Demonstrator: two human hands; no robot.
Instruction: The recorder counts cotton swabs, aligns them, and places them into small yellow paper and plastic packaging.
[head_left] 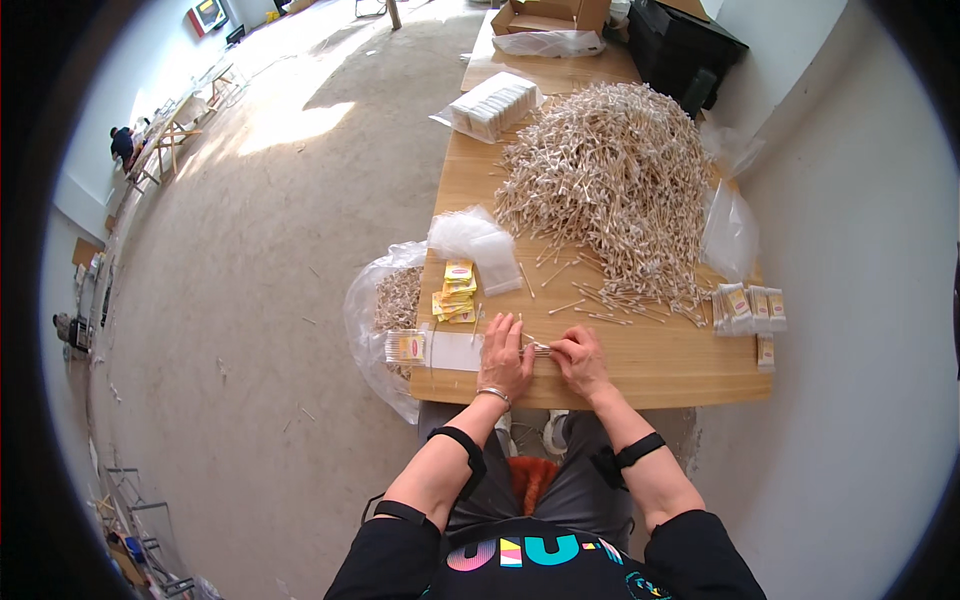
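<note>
L hand (506, 358): can't tell grip; R hand (580, 360) pinching thin tan white-tipped swabs (541, 350), nr side of pile (612, 190).

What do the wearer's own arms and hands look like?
Both the left hand and right hand are ungloved. A silvery bracelet circles the left wrist. Black bands wrap both arms: two on the left, one visible on the right. The sleeves are short and black.

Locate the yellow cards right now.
In the head view, the yellow cards lie near the left edge of the table, beside the clear bags and up-left of the left hand.
</note>
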